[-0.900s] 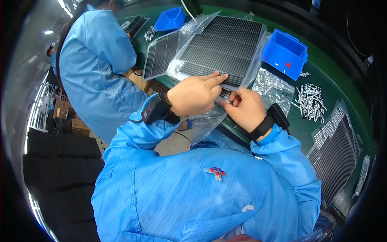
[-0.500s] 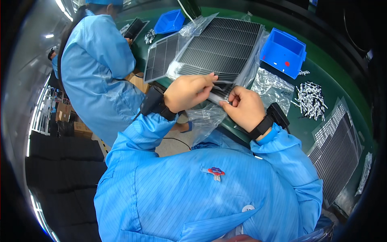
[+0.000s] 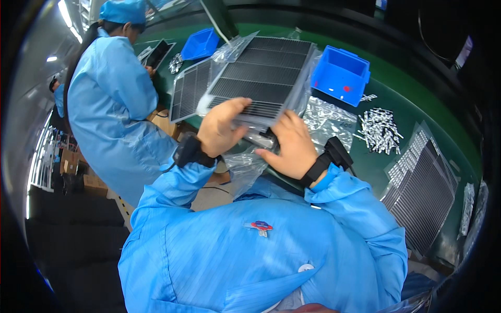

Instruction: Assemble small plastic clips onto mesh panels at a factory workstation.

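A stack of dark panels with fine light lines (image 3: pixel 263 68) lies on the green table, with clear plastic film (image 3: pixel 308 78) along its right side. My left hand (image 3: pixel 222 128) is at the stack's near left edge, its fingers apart and slightly blurred. Close to the near right corner, my right hand (image 3: pixel 292 143) has its thumb stretched out from the other fingers. No held thing shows in either hand. Between the hands, clear plastic (image 3: pixel 259 136) sticks out at the near edge. A smaller lined panel (image 3: pixel 190 88) lies left of the stack.
Beyond my right hand are a blue bin (image 3: pixel 342 68), a clear bag (image 3: pixel 329 122) and a pile of small silver-and-white strips (image 3: pixel 380 130). Another lined panel (image 3: pixel 422 198) lies at the right. A co-worker in blue (image 3: pixel 112 99) stands at the left, near another blue bin (image 3: pixel 201 44).
My fingers have come off the near edge of the stack and spread, and the hands are farther apart. The view has shifted, so the table's things sit more to the left.
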The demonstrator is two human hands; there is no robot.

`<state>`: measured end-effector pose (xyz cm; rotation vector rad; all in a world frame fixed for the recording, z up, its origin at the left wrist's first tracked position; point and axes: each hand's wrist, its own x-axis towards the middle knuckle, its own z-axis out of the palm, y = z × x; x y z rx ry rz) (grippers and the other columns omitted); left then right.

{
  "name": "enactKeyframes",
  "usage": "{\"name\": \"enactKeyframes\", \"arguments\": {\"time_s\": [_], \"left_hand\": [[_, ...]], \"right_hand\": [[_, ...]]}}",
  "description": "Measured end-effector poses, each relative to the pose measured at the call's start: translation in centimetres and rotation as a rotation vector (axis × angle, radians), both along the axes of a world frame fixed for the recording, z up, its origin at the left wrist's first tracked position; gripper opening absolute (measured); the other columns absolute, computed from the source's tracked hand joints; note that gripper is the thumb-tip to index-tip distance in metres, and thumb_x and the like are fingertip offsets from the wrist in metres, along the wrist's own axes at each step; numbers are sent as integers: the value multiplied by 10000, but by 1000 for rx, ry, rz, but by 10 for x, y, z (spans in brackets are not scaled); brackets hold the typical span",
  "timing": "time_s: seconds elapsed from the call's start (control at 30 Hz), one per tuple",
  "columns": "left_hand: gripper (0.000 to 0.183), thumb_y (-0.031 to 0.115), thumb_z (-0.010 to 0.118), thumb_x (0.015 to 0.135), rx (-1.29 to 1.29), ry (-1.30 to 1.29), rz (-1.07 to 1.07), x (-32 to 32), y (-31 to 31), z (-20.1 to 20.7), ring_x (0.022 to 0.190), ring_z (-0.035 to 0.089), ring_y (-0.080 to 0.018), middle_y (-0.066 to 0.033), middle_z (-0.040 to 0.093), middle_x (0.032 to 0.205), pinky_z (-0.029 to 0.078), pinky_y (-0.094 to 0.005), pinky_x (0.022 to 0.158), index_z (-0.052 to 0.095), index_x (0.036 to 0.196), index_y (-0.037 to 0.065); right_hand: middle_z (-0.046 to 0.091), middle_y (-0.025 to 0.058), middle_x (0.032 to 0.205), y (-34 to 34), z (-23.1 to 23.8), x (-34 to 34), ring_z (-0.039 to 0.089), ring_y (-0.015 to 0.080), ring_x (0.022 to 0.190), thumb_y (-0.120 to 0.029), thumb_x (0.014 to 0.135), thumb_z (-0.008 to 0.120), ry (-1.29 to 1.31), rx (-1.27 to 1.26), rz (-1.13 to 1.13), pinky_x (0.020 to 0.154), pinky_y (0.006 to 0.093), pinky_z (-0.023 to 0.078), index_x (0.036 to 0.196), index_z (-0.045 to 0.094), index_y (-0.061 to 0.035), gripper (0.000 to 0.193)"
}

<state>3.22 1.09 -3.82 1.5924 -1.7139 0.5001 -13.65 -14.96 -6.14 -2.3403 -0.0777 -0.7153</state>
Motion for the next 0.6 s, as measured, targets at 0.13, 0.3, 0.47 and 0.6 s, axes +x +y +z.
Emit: {"name": "enactKeyframes", "arguments": {"time_s": [0.13, 0.3, 0.47, 0.6], "left_hand": [[539, -114, 655, 713, 250, 75, 303, -6, -13, 33, 1003, 689, -331, -168, 689, 1146, 557, -368, 863, 630, 1232, 31], [176, 41, 685, 886, -88, 260, 464, -8, -14, 67, 827, 698, -228, -138, 723, 918, 533, -316, 752, 697, 1054, -10], [235, 170, 686, 958, -343, 594, 496, 8, 4, 116, 833, 597, -84, -20, 693, 967, 478, -249, 762, 673, 1088, -24], [197, 141, 680, 954, -445, 779, 256, 35, 4, 126, 936, 623, -115, -57, 695, 1052, 473, -259, 840, 660, 1089, -1]], "right_hand": [[448, 153, 1468, 0, -3, 1, 361, 378, 1380, -342, 770, 750, 44, 3, -25, 1110, 492, 327, 1362, 526, -46, 699], [424, 134, 1505, -2, -2, -1, 354, 348, 1397, -370, 797, 729, 111, -88, -45, 1115, 494, 317, 1397, 509, -56, 712], [425, 134, 1508, -3, -2, -4, 358, 351, 1396, -383, 794, 734, 124, -91, -59, 1112, 494, 319, 1391, 514, -50, 719], [441, 175, 1487, -4, -12, -1, 382, 387, 1373, -404, 764, 757, 30, -62, -60, 1108, 507, 331, 1367, 529, -27, 747]]}}
